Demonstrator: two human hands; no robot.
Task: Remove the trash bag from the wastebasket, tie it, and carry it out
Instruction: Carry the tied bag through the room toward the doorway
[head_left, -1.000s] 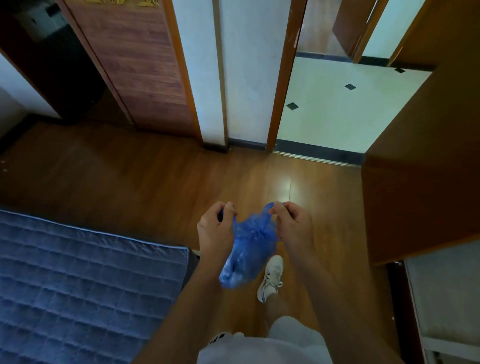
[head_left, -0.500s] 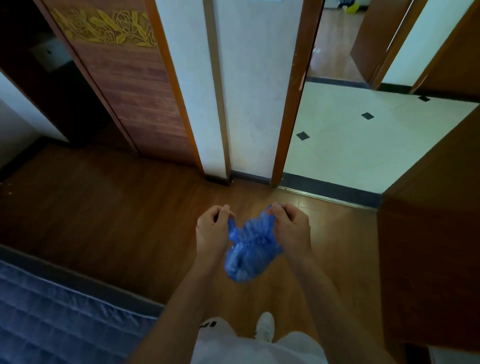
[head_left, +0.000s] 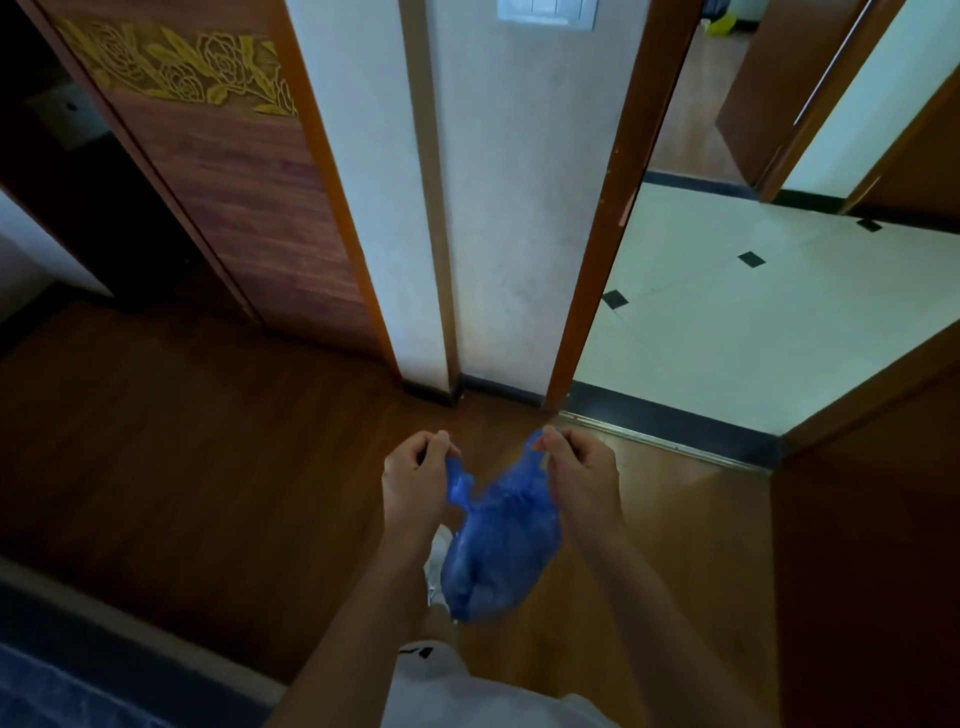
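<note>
A small blue trash bag (head_left: 501, 551) hangs in front of me above the wooden floor, bulging at the bottom. My left hand (head_left: 415, 480) pinches one upper corner of the bag. My right hand (head_left: 582, 475) pinches the other upper corner, so the top of the bag is stretched in a V between them. No wastebasket is in view.
An open doorway (head_left: 727, 322) with a white tiled floor lies ahead to the right, past a dark threshold strip (head_left: 670, 421). A wooden door (head_left: 872, 519) stands open on the right. A wardrobe panel (head_left: 234, 182) is at the left, a blue mattress (head_left: 57, 691) at bottom left.
I have walked closer to the doorway and the mattress has slid mostly out of view. My hands have pulled the bag's two corners further apart.
</note>
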